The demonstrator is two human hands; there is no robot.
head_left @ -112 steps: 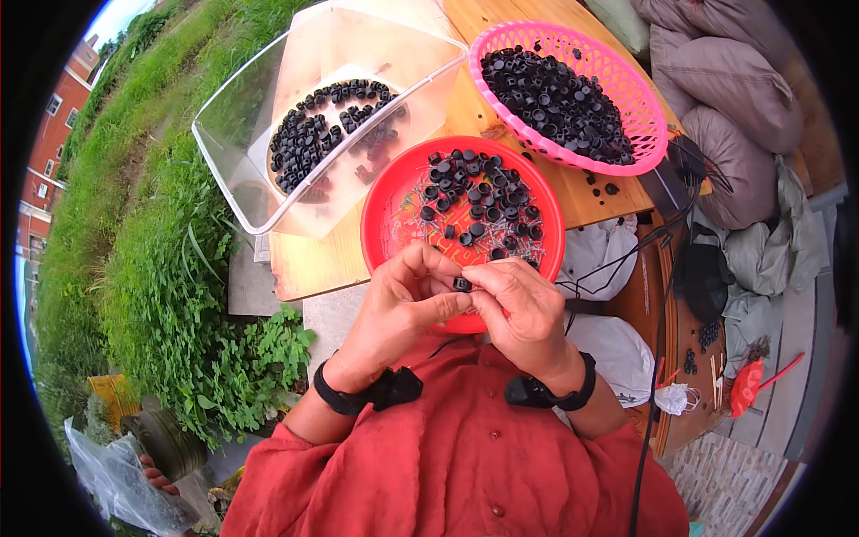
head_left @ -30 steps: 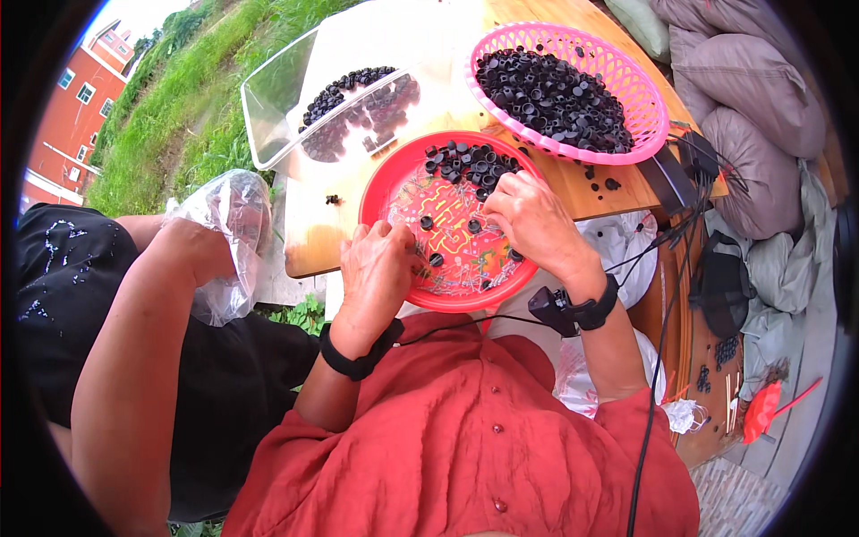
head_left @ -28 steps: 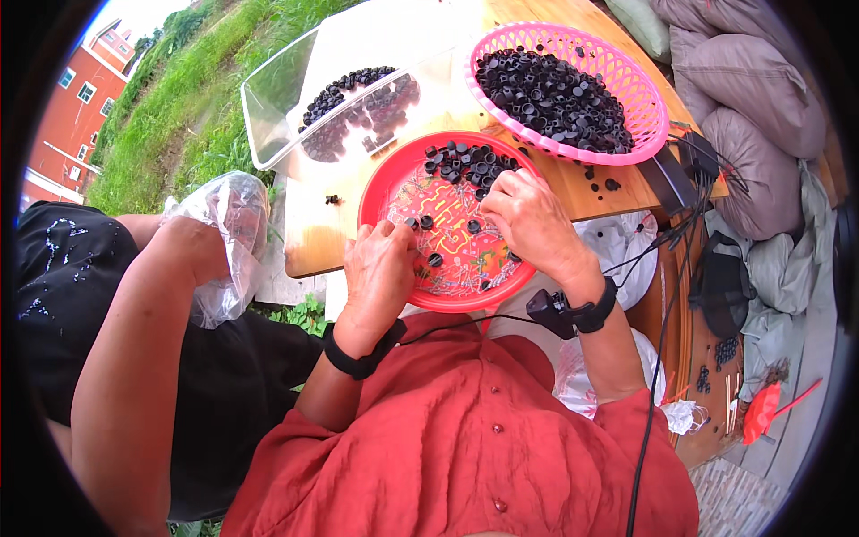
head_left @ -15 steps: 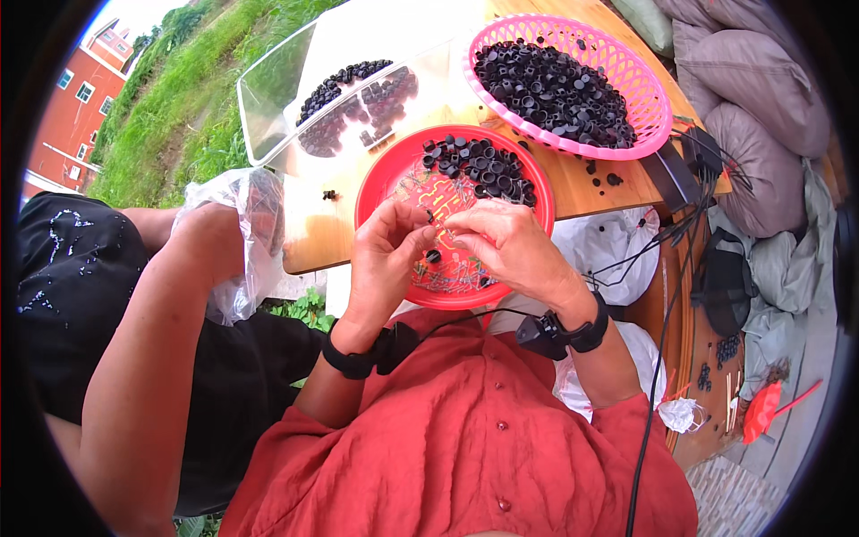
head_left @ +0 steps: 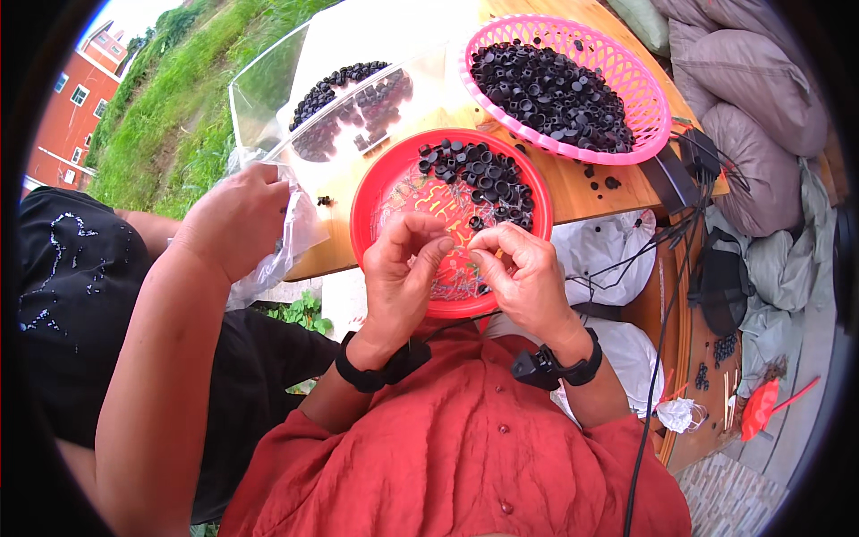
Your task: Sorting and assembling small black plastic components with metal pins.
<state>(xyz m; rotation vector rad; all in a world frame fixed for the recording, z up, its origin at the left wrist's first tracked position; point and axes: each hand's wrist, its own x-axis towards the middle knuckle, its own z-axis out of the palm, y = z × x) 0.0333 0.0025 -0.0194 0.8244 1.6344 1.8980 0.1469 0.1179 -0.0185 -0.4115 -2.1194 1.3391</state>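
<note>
Over the near half of a round red tray [head_left: 361, 192], my two hands face each other with their fingertips close together. My left hand [head_left: 403, 273] pinches thumb against fingers, and my right hand [head_left: 523, 273] does likewise. Whatever lies between the fingertips is too small to make out. Small round black caps [head_left: 488, 174] are heaped in the tray's far right part. Thin, pin-like pieces [head_left: 447, 285] lie scattered over its patterned bottom, partly hidden by my hands.
Beyond the tray stand a pink basket [head_left: 658, 107] of black caps and a clear plastic box [head_left: 259, 98] with dark pieces. At left, another person's hand [head_left: 237, 210] is at a clear plastic bag [head_left: 304, 210]. A black cable [head_left: 659, 358] hangs at right.
My hands have shifted slightly lower, and the small black piece at my left fingertips no longer shows. The other person's hand has come up and right, with the bag.
</note>
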